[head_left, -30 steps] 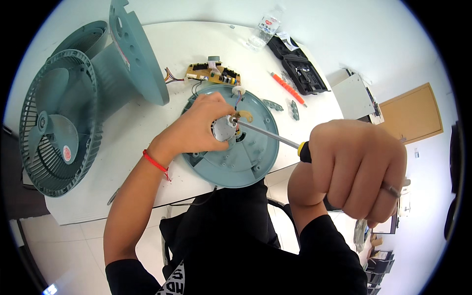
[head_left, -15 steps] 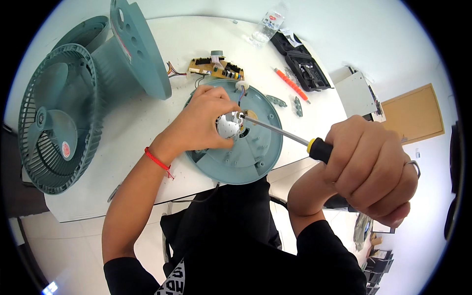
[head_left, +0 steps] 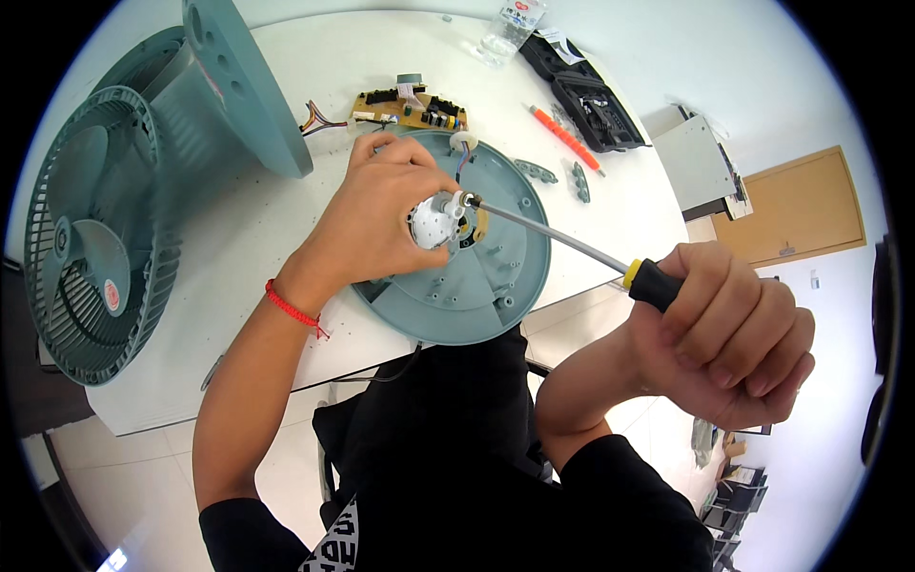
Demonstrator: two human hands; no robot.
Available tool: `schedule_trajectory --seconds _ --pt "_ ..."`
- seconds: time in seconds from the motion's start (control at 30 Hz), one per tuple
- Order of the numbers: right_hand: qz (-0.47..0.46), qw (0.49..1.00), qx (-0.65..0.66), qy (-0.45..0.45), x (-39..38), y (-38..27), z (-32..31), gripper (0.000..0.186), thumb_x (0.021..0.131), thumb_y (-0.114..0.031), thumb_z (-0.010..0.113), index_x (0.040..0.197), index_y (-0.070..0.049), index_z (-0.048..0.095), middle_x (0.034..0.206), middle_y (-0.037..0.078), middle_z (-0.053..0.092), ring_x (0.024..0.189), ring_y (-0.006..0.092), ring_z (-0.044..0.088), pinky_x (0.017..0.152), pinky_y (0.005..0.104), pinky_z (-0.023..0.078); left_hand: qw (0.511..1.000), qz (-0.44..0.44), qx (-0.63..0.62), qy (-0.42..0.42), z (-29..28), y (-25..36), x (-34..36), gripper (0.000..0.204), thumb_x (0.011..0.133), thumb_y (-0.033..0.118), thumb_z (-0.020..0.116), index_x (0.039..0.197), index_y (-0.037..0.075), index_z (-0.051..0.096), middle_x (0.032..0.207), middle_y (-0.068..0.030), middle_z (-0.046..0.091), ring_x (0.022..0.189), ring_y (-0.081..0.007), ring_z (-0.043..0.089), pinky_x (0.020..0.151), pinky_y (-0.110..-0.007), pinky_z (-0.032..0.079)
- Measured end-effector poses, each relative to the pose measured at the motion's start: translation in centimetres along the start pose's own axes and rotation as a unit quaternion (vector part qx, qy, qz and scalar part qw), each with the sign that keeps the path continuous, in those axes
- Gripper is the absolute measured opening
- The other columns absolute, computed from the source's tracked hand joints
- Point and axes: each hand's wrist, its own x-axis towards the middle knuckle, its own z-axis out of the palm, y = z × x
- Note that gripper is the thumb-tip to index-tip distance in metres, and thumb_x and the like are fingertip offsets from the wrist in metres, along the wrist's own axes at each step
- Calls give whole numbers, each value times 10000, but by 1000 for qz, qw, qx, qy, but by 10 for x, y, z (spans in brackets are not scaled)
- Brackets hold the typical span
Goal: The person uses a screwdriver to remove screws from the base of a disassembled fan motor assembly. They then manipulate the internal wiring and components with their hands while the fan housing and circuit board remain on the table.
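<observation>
My left hand [head_left: 386, 205] is closed around a small round silver motor [head_left: 435, 223] with a white plastic piece on its shaft, holding it above the teal round fan base [head_left: 448, 305]. In my right fist [head_left: 739, 334] is a screwdriver [head_left: 572, 239] with a black and yellow handle. Its long steel shaft points left, and the tip meets the white piece at the motor's edge. A small dark metal bit shows at the tip; whether it is a screw I cannot tell. My left fingertips hide part of the motor.
A teal fan [head_left: 91, 238] lies at the left, beside a circuit board [head_left: 410, 110] with coloured wires. An orange pen-like tool [head_left: 567, 140], small teal parts [head_left: 581, 182], a black tool case [head_left: 596, 114] and a plastic bottle [head_left: 513, 33] lie to the far right on the white table [head_left: 286, 57].
The motor has turned in my left hand, showing more of the white piece. My right hand and screwdriver have shifted a little right and down. The whole view has moved slightly.
</observation>
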Motion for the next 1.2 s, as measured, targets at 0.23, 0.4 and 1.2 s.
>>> schedule_trajectory --seconds 0.23,0.4,1.2 --pt "-58 989 -39 128 -20 -3 12 367 1021 -305 423 677 -183 461 582 -15 514 409 98 451 409 247 393 997 26 50 58 2 5 1 370 563 146 828 921 128 738 981 -47 637 1073 -266 562 1076 -410 351" --pt "-85 962 -77 248 -31 -2 23 365 1002 -289 465 656 -183 425 558 -33 450 394 82 387 391 243 339 990 57 78 100 3 7 4 337 607 163 858 917 130 728 828 4 699 1000 -193 615 1042 -403 359" --pt "123 840 193 -491 38 -1 -6 196 916 -131 694 777 -2 743 836 166 694 628 231 657 551 271 499 994 -45 -77 -59 -9 4 -8 423 551 61 857 948 100 715 1033 -36 602 1104 -293 516 1019 -390 426"
